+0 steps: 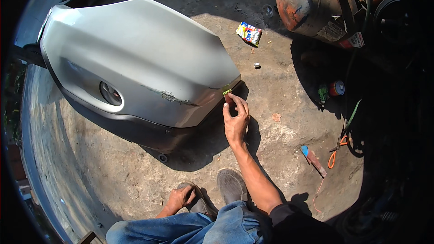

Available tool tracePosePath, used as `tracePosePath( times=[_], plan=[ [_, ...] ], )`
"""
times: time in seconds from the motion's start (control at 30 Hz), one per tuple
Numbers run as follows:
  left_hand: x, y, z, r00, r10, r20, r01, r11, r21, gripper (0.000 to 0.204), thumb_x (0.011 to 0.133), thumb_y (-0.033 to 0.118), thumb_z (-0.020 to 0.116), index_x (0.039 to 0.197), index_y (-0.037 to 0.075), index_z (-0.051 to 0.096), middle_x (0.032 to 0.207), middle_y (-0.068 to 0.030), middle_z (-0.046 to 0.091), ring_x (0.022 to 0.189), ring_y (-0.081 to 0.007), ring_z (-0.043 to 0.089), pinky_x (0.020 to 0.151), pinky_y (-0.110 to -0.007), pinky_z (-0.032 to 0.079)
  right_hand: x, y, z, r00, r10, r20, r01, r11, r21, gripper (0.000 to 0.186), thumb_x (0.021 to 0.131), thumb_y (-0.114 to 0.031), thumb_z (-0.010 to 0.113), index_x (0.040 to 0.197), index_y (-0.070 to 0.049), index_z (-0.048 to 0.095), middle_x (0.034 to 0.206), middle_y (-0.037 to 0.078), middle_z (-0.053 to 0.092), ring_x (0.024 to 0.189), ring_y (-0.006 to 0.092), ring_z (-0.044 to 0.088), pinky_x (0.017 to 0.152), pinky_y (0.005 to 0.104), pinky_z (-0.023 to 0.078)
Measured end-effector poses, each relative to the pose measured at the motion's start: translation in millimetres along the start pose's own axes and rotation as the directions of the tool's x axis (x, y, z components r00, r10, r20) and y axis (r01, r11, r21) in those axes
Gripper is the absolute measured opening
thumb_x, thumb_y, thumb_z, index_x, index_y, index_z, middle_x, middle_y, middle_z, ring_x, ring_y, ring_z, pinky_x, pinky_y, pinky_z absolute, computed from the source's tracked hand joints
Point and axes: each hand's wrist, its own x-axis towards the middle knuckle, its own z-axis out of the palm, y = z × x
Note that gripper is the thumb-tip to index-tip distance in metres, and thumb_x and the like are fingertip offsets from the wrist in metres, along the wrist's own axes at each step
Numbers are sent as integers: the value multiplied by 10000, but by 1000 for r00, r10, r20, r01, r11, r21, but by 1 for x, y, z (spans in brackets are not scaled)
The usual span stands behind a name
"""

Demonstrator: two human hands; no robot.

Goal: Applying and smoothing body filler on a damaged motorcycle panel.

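A silver car bumper [144,58] lies on the dirt ground, with a round fog-lamp hole [110,93] and a scratched, cracked streak [174,97] near its lower edge. My right hand [236,117] reaches out to the bumper's right corner and pinches a small green piece [227,91] against that edge. My left hand [181,197] rests low on my grey shoe [199,201], fingers curled over it. My knees in blue jeans fill the bottom of the view.
A crumpled snack wrapper [248,33] lies beyond the bumper. A rusty metal tank [312,4] stands at upper right. A small can [336,88], orange-handled pliers [337,151] and a blue-tipped tool [313,159] lie on the right.
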Motion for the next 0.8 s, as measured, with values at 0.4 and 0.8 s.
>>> tracePosePath(
  times=[0.4,0.8],
  plan=[
    [2,-1,-3,999,35,-3,-35,999,12,242,964,280,712,1074,65,695,866,-163,762,720,-345,745,619,-426,608,8,-1,11,999,-37,-23,37,999,-7,307,936,-56,706,1242,-50,713,1204,118,673,1095,293,663,990,430,543],
    [4,3,-5,1000,25,8,-25,1000,-3,219,965,270,707,1060,73,696,862,-160,760,706,-339,740,610,-418,604,2,-1,0,1000,5,21,-4,999,-38,289,959,-107,696,1243,-65,722,1211,118,675,1119,297,655,1000,433,534]
  ],
)
